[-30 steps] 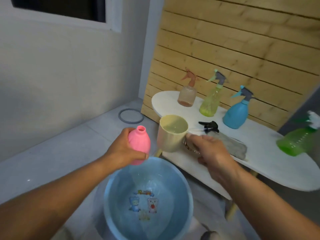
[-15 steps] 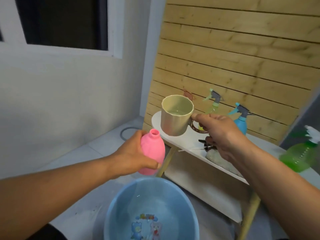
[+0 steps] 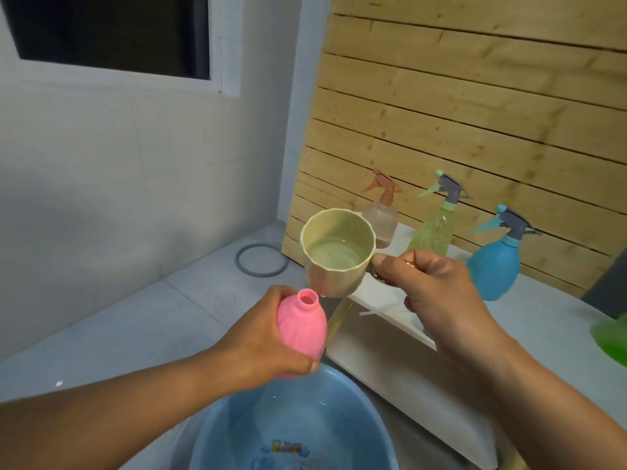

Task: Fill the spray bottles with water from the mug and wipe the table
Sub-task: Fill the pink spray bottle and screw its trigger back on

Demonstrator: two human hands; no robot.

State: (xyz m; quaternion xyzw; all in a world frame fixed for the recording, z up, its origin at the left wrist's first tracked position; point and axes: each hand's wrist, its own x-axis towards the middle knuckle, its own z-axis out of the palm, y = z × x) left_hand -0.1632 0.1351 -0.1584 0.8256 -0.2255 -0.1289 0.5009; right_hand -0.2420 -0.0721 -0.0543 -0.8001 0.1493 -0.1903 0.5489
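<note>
Two bare forearms in frame, no sleeves visible up to the frame edge. Left hand bare: no glove, no watch or band at the wrist. Right hand bare too, no glove, wrist uncovered. Rings can't be told; fingers partly hidden. Left forearm enters from 8 o'clock, right forearm from 4 o'clock. No clothing visible anywhere.

White table with peach bottle, yellow-green bottle and blue bottle upright along its back.
</note>
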